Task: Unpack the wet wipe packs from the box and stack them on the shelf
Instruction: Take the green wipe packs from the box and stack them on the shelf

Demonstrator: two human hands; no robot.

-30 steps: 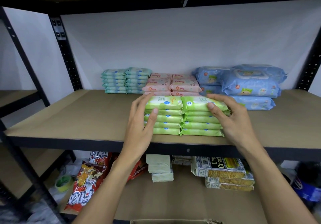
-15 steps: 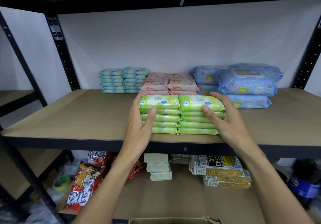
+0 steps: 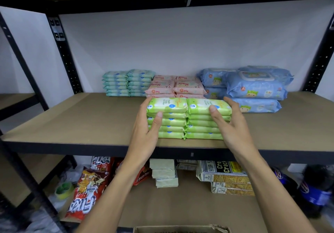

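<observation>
Left hand [image 3: 144, 129]: reaches in from below with the forearm angled up to the right. The fingers wrap the left end of the green wet wipe packs [image 3: 168, 122] and the thumb presses on their front face.
Right hand [image 3: 233, 124]: mirrors it, with the fingers round the right end of the packs and the thumb tip on the front of the top pack.
Green wet wipe packs: two columns side by side and touching, five packs each, standing near the front edge of the shelf [image 3: 81, 124] and held between both hands.
Shelf, back row against the wall, left to right: teal packs [image 3: 126, 83] in two columns; pink packs [image 3: 175, 86] in two columns just behind the green ones; larger blue packs [image 3: 253, 88], stacked.
Lower shelf [image 3: 180, 202], left to right: green tape roll [image 3: 63, 190]; red snack bags [image 3: 86, 193]; pale wrapped blocks [image 3: 164, 175], stacked; cracker packets [image 3: 227, 178], stacked; dark bottle [image 3: 314, 193] with a blue label.
Cardboard box [image 3: 180, 229]: only the top rim shows at the bottom edge of the view, and its contents cannot be seen.
</observation>
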